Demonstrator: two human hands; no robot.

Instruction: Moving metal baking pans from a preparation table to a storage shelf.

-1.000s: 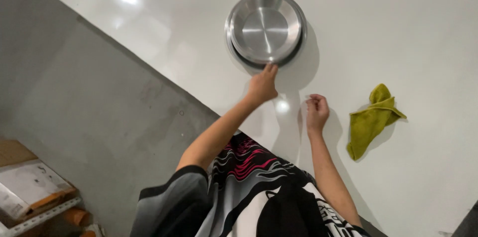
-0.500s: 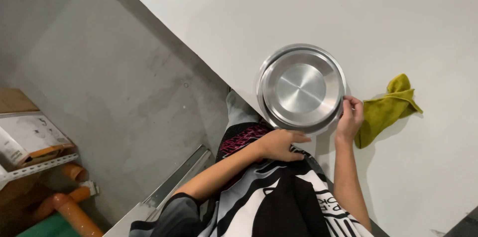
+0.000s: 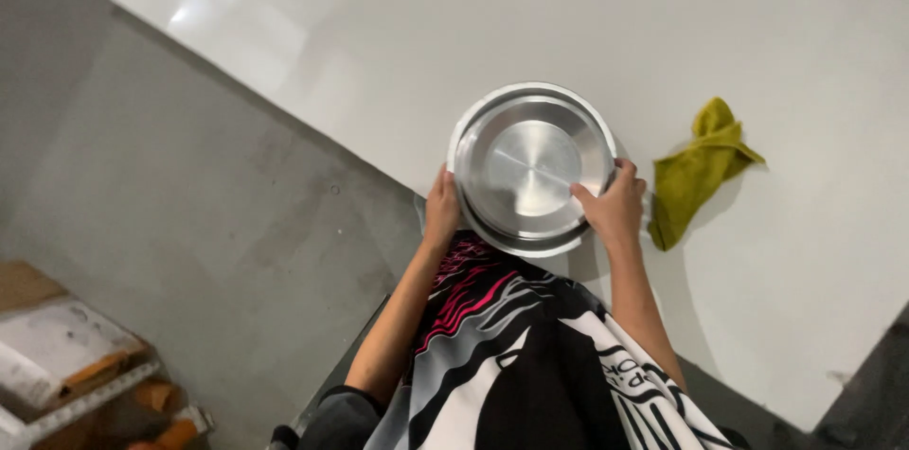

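head view | steel plate [image 3: 530,169] at frame centre, held at the white table [image 3: 379,43] edge | left hand [image 3: 442,209] and right hand [image 3: 614,209] grip its rim | green cloth [image 3: 696,171] just right, untouched

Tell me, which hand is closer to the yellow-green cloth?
The right hand. It grips the metal plate's rim just beside the cloth; the left hand holds the plate's far side.

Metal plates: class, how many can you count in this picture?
2. Stacked metal plates at the white table's near edge, held between the left hand and right hand. More may be nested unseen.
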